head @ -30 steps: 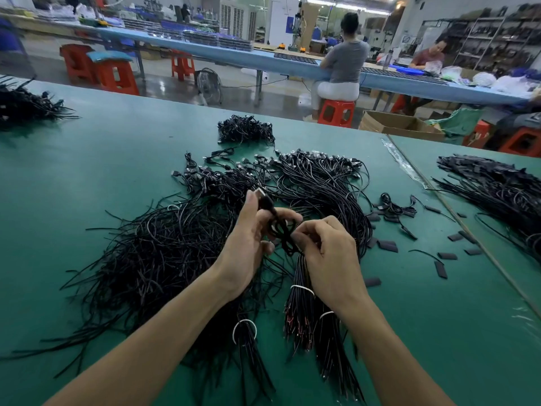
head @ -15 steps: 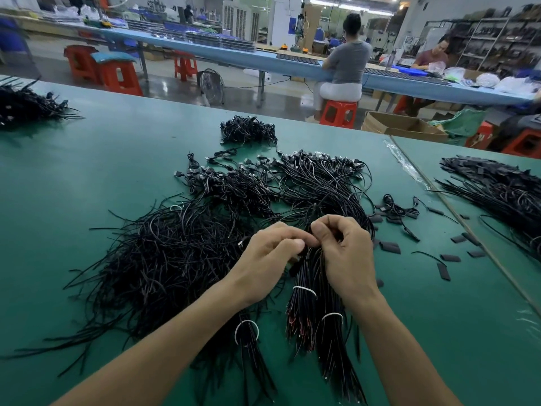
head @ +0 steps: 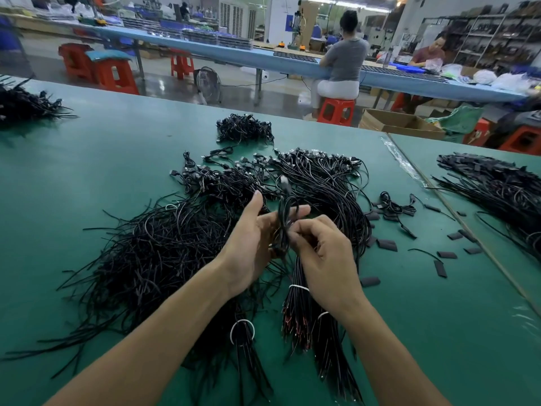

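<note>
Above the green table (head: 117, 159), left fingers (head: 296, 212) have straightened; right fingers (head: 306, 233) pinch the raised cable (head: 288, 192).

The green table (head: 87, 177) is bare on the left, between the big loose pile of cables (head: 152, 259) and the far-left heap (head: 23, 104), so a hand can pass there. It is bare on the near right too, beside the tied bundles (head: 301, 317). Under the left hand (head: 251, 247) and the right hand (head: 325, 259), with a looped cable (head: 283, 218) between them, cables lie thick. Behind them the plug cables (head: 322, 183) block the way. Little black tubes (head: 386, 244) lie scattered on the right, near another pile (head: 497, 189).
</note>
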Motion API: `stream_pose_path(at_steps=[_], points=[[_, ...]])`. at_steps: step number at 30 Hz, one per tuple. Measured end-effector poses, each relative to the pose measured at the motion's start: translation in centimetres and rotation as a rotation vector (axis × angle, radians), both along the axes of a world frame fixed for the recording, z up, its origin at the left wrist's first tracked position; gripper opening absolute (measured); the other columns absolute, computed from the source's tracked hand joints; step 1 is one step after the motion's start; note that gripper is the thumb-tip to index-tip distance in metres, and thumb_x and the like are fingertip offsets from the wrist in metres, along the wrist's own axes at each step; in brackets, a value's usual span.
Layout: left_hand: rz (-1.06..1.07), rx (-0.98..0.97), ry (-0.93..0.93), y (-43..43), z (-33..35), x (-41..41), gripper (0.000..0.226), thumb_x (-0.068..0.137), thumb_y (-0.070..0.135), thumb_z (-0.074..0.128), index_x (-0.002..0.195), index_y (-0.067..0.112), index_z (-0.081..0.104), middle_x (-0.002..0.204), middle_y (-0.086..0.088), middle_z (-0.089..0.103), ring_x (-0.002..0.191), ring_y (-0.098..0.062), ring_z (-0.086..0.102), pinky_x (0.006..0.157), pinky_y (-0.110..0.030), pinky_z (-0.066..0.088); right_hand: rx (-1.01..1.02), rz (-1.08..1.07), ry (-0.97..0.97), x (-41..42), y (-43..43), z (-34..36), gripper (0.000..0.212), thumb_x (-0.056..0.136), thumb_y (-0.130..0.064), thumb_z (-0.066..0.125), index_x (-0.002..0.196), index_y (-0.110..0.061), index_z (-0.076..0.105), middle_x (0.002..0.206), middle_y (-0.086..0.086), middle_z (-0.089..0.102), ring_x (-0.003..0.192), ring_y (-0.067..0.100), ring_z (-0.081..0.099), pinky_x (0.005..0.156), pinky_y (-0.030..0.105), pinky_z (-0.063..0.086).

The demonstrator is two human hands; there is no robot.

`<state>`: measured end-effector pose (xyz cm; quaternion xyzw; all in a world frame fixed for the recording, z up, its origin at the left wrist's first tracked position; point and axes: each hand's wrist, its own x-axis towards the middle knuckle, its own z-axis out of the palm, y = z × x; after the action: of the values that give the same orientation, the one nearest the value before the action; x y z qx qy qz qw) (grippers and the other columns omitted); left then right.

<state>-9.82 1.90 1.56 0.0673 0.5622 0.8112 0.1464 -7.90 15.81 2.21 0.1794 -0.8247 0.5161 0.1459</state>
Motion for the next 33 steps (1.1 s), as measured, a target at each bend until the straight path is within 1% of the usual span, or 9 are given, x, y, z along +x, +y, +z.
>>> stream_pose_path(at_steps=[6, 10, 13, 18, 22, 25, 28, 31, 33], points=[[0.056, -0.067, 0.123, -0.6, 0.1, 0.2, 0.048, 0.095, 0.053, 0.045, 0.088, 0.019, 0.080, 0.107, 0.006, 0.071, 0.105, -0.011, 0.061, 0.098, -0.034, 0.038, 0.064, -0.023, -0.073, -0.6, 0.1, -0.3, 0.022, 0.095, -0.014, 0.063, 0.101, -0.034, 0.072, 0.091, -0.010, 0.057, 0.086, -0.004, 0.056, 0.077, 0.005, 0.042], [0.079, -0.240, 0.244, -1.0, -0.6, 0.6, 0.018, 0.081, 0.032, 0.078, 0.097, 0.027, 0.079, 0.116, 0.000, 0.055, 0.101, -0.009, 0.056, 0.091, -0.026, 0.049, 0.094, -0.123, -0.042, -1.0, 1.0, -0.1, 0.022, 0.094, -0.019, 0.065, 0.081, -0.036, 0.061, 0.088, -0.010, 0.057, 0.081, -0.007, 0.054, 0.071, 0.004, 0.040], [0.260, -0.363, 0.242, -0.4, -1.4, 0.7, 0.035, 0.076, 0.027, 0.084, 0.105, 0.030, 0.066, 0.093, 0.002, 0.046, 0.078, -0.008, 0.044, 0.076, -0.023, 0.044, 0.080, -0.160, -0.013, -1.4, 1.4, 0.1, 0.018, 0.092, -0.014, 0.068, 0.082, -0.028, 0.065, 0.089, -0.009, 0.059, 0.083, -0.007, 0.056, 0.072, 0.003, 0.041], [0.322, -0.455, 0.256, 0.5, -2.1, 0.5, 0.035, 0.072, 0.037, 0.086, 0.083, 0.018, 0.059, 0.065, 0.007, 0.058, 0.058, -0.012, 0.052, 0.059, -0.028, 0.045, -0.024, -0.183, 0.026, -1.0, 0.7, -0.1, 0.018, 0.093, -0.013, 0.067, 0.085, -0.029, 0.063, 0.090, -0.011, 0.058, 0.083, -0.009, 0.057, 0.071, 0.003, 0.041], [0.304, -0.264, 0.164, 0.9, -2.2, 0.4, 0.036, 0.073, 0.030, 0.083, 0.092, 0.007, 0.062, 0.073, -0.005, 0.073, 0.066, -0.020, 0.073, 0.060, -0.023, 0.056, -0.054, -0.154, 0.033, -0.7, 0.2, -0.2, 0.017, 0.093, -0.012, 0.066, 0.087, -0.028, 0.064, 0.091, -0.011, 0.058, 0.085, -0.006, 0.058, 0.072, 0.005, 0.044], [0.318, -0.039, 0.062, 0.6, -1.6, 0.1, 0.004, 0.093, 0.004, 0.064, 0.097, 0.004, 0.065, 0.084, -0.009, 0.075, 0.077, -0.021, 0.073, 0.070, -0.028, 0.058, -0.037, -0.116, 0.003, -0.4, 0.2, 0.0, 0.018, 0.093, -0.012, 0.065, 0.087, -0.028, 0.064, 0.093, -0.010, 0.059, 0.086, -0.004, 0.058, 0.074, 0.006, 0.045], [0.259, 0.177, -0.017, 0.2, -0.9, -0.1, 0.026, 0.098, 0.007, 0.043, 0.093, 0.007, 0.069, 0.082, -0.007, 0.074, 0.070, -0.017, 0.069, 0.058, -0.026, 0.056, -0.004, -0.076, -0.002, -0.1, 0.1, 0.1, 0.022, 0.093, -0.010, 0.066, 0.084, -0.030, 0.064, 0.091, -0.011, 0.059, 0.084, -0.003, 0.058, 0.074, 0.005, 0.043], [0.240, 0.182, 0.038, 0.0, -0.7, -0.3, 0.020, 0.092, 0.027, 0.066, 0.102, 0.010, 0.068, 0.096, -0.009, 0.076, 0.082, -0.015, 0.072, 0.065, -0.022, 0.056, 0.007, -0.039, -0.034, -0.1, -0.2, -0.1, 0.016, 0.093, -0.011, 0.066, 0.086, -0.025, 0.067, 0.087, -0.011, 0.058, 0.080, -0.003, 0.057, 0.072, 0.007, 0.043], [0.248, 0.169, 0.079, -0.2, -1.0, -0.2, 0.047, 0.072, 0.023, 0.083, 0.112, 0.008, 0.061, 0.101, -0.010, 0.076, 0.088, -0.018, 0.073, 0.073, -0.022, 0.056, -0.005, -0.026, -0.067, -0.2, -0.2, -0.3, 0.011, 0.095, -0.013, 0.065, 0.093, -0.022, 0.070, 0.089, -0.009, 0.059, 0.081, -0.003, 0.058, 0.072, 0.007, 0.044]])
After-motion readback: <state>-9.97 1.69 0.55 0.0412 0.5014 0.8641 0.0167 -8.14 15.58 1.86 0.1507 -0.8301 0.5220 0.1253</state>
